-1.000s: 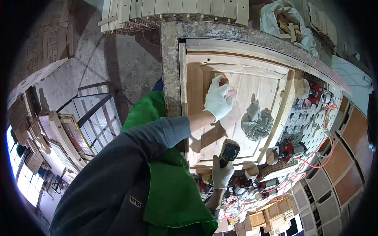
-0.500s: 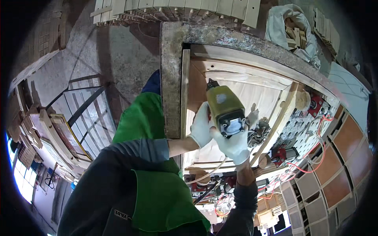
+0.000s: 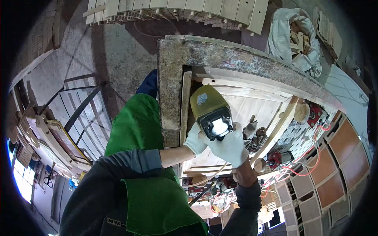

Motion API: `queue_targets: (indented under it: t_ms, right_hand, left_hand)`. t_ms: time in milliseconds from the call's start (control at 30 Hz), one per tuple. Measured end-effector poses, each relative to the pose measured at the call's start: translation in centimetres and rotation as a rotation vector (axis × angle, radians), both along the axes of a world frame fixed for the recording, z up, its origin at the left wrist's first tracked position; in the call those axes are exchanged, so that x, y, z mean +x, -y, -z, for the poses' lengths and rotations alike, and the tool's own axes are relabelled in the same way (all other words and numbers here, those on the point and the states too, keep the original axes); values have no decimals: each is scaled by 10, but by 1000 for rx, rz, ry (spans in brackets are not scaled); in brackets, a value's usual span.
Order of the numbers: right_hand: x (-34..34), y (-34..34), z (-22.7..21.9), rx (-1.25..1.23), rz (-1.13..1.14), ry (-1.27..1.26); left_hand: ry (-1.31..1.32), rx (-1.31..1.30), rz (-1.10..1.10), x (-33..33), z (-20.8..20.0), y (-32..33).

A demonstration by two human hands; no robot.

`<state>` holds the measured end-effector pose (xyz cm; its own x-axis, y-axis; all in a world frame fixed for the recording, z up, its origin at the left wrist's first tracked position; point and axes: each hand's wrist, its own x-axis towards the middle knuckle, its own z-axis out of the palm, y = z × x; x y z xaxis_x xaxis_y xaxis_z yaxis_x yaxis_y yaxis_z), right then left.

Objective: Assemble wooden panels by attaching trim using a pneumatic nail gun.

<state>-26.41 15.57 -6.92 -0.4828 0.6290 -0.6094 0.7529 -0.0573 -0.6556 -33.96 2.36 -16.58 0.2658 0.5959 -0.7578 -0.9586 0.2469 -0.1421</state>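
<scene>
A nail gun [image 3: 208,104] with an olive-yellow body and a black end cap points down into a wooden frame [image 3: 185,108] along its left side. Its nose is hidden below the body. My right hand [image 3: 232,147], in a white glove, is closed round the gun's handle. My left hand [image 3: 195,140], also gloved, is up against the gun's near left side, its fingertips hidden under the body. The frame holds a pale wooden panel [image 3: 240,108] and sits within a worn, paint-stained bench edge [image 3: 170,98].
A crumpled dark rag [image 3: 256,135] lies on the panel. Red clamps [image 3: 280,156] with red air hoses [image 3: 318,145] line the right side. Stacked slats [image 3: 177,6] and a white sack of offcuts [image 3: 293,37] stand beyond the bench. A metal rack [image 3: 84,104] is at left.
The nail gun has moved left and tipped more upright, so its nose has gone out of sight. Both hands have shifted left and slightly nearer with it.
</scene>
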Motion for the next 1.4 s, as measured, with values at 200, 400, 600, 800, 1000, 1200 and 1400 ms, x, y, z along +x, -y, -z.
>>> queue_targets:
  t_ms: [200,400,600,800,1000,1200,1400]
  right_hand:
    - [0,2,7,130,-19,-85]
    - [-1,6,-4,-13,127,-34]
    - [5,11,-4,-21,109,-2]
    - [17,24,1,-18,138,11]
    - [14,30,-8,53,114,167]
    - [23,31,-8,-52,133,98]
    - [30,46,-13,-92,257,124]
  left_hand:
    - [-570,99,625,-15,-19,-19]
    - [1,-69,57,-2,-4,-4]
    - [20,60,42,4,5,2]
    - [-89,68,144,2,9,9]
    - [-751,242,455,16,10,7]
    - [-616,306,595,4,9,1]
    - [300,-112,19,-7,-12,-10]
